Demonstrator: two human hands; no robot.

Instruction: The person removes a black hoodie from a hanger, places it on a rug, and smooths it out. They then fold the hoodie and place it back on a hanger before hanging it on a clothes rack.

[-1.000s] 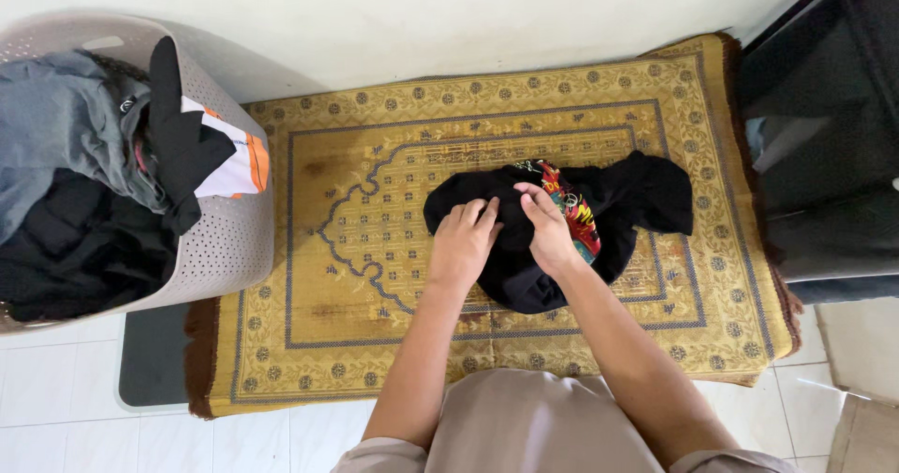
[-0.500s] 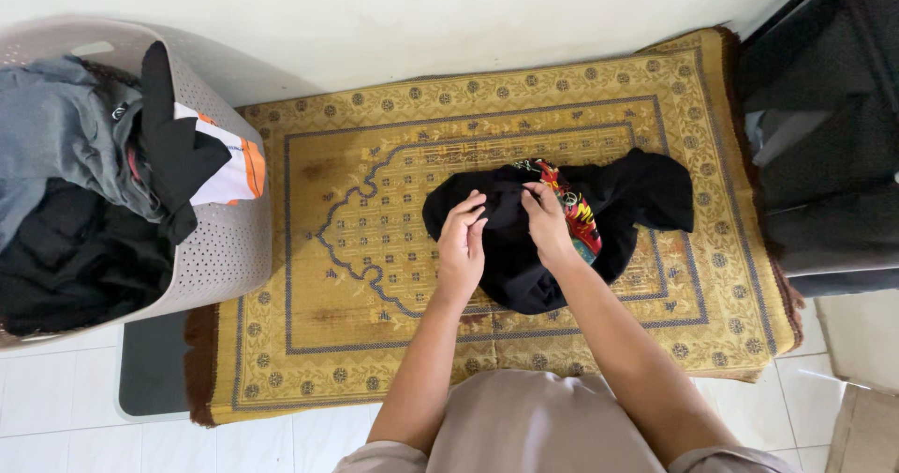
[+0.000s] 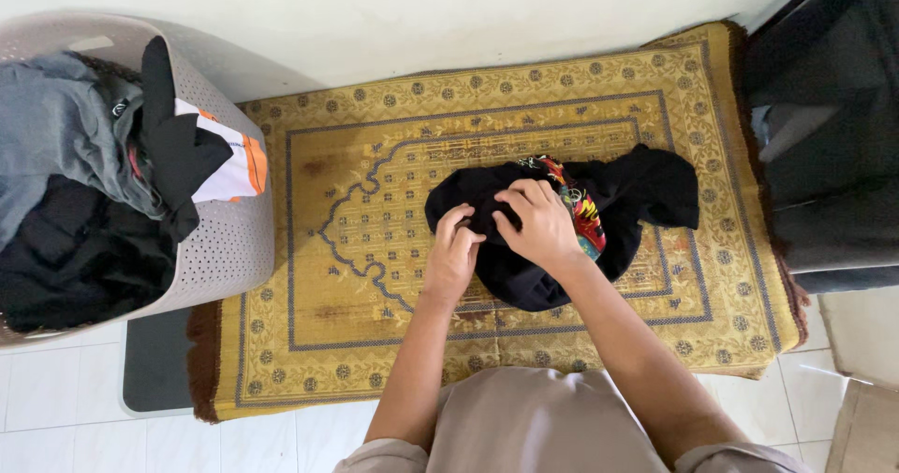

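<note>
Yellow rug (image 3: pixel 356 342) carries one black garment (image 3: pixel 646 187); left hand (image 3: pixel 452 253) and right hand (image 3: pixel 538 222) fingers (image 3: pixel 510 197) pinch its cloth together.

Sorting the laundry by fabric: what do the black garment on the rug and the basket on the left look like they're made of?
Black garment with a colourful print: soft matte knit, likely cotton; it bunches and folds limply under both hands. Pale grey perforated laundry basket: looks like moulded plastic, with a smooth rigid wall and regular small holes.
</note>
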